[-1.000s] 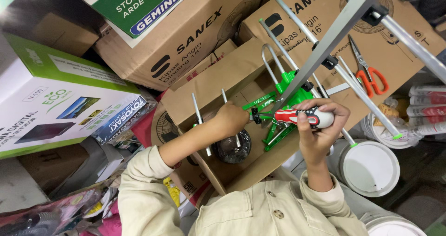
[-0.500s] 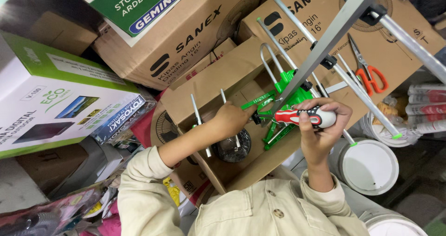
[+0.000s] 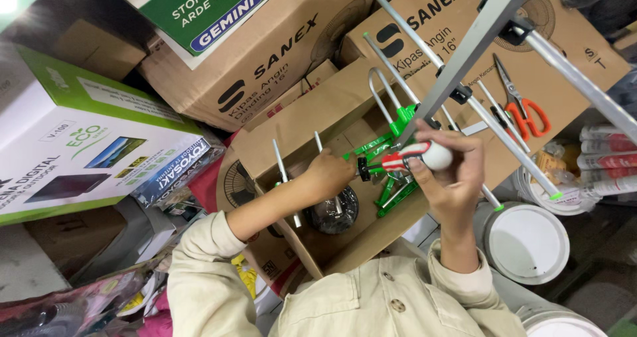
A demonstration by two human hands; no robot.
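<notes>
A television antenna with a long aluminium boom (image 3: 484,32), thin rods with green tips and green plastic brackets (image 3: 391,144) hangs over an open cardboard box (image 3: 312,121). My right hand (image 3: 451,174) is closed around a screwdriver with a red and white handle (image 3: 415,156), which points left at the green bracket. My left hand (image 3: 328,174) pinches a small black part (image 3: 363,170) at the bracket, right at the screwdriver's tip. Both of my sleeves are cream-coloured. Inside the box below my hands lies a dark coil in a clear bag (image 3: 332,214).
Red-handled scissors (image 3: 524,108) lie on a brown carton at the upper right. Stacked cartons fill the top; a green and white box (image 3: 79,144) sits on the left. A white lidded pail (image 3: 524,241) and several rolled packs (image 3: 607,161) stand on the right.
Both hands stay at the green bracket. The screwdriver's handle has shifted slightly upward in my right hand's grip.
</notes>
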